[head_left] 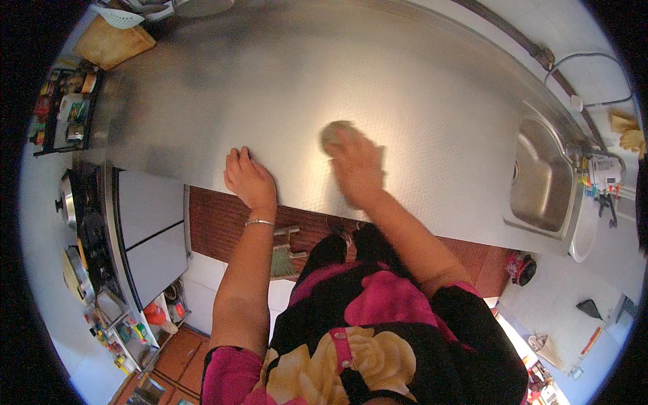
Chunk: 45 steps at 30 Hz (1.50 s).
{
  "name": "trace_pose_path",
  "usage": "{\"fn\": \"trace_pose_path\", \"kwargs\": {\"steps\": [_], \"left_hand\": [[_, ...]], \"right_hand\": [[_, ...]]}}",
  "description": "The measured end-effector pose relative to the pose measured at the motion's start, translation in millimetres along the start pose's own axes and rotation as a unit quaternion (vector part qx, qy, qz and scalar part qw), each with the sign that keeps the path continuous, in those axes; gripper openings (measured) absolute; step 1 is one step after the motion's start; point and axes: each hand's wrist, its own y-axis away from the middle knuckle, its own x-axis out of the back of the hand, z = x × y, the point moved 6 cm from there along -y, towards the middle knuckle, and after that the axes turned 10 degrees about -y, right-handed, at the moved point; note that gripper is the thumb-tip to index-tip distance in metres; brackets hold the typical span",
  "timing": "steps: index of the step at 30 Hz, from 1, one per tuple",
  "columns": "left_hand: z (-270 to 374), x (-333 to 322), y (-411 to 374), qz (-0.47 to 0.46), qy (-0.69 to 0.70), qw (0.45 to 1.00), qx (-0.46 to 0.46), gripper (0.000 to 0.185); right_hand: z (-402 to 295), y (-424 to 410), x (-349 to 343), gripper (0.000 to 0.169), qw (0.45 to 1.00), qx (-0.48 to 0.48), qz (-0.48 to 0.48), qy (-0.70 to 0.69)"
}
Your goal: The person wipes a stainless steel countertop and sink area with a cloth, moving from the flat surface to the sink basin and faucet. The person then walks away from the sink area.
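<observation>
A long stainless steel countertop (pixel 430 126) with a fine textured surface stretches before me. My right hand (pixel 357 164), slightly blurred, presses a greyish-green cloth or pad (pixel 336 132) flat against the metal near the middle of the counter. Part of the cloth is hidden under the palm and shows again beside the wrist side. To the left, my left hand (pixel 250 177) rests on the counter's front edge with its fingers bent and nothing visible in it. A thin bracelet circles the left wrist.
A steel sink basin (pixel 539 177) is set into the counter's right end. At the back left lean a wooden cutting board (pixel 114 43) and a white plastic basket (pixel 119 17). A black rack (pixel 61 111) of jars and packets stands at the far left, with a stove (pixel 93 223) nearer me.
</observation>
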Motion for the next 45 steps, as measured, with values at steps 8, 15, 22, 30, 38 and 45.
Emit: {"fn": "trace_pose_path", "kwargs": {"steps": [8,15,22,30,38,45], "left_hand": [[2.4,0.1,-5.3,0.007,0.034,0.999,-0.017,0.037],[-1.1,-0.9,-3.4,0.0,0.004,0.999,-0.035,0.037],[-0.8,-1.3,-3.0,0.012,-0.009,0.999,-0.044,0.033],[1.5,0.2,-2.6,0.04,-0.033,0.998,-0.047,0.033],[-3.0,-1.0,-6.9,0.032,-0.004,0.997,-0.065,0.033],[-1.2,-1.1,-0.9,0.041,0.027,0.998,-0.033,0.035]], "right_hand": [[-84.5,-67.8,-93.1,0.037,0.973,0.209,-0.07,-0.065],[28.8,-88.1,-4.8,0.049,0.995,0.097,0.012,-0.011],[170.7,26.1,110.4,0.039,0.976,-0.121,0.151,0.102],[227.6,234.0,225.2,0.038,0.913,-0.226,0.274,0.2],[194.9,261.0,199.9,0.045,0.896,-0.255,0.275,0.238],[85.7,175.6,109.4,0.048,0.975,-0.155,0.101,0.126]]}}
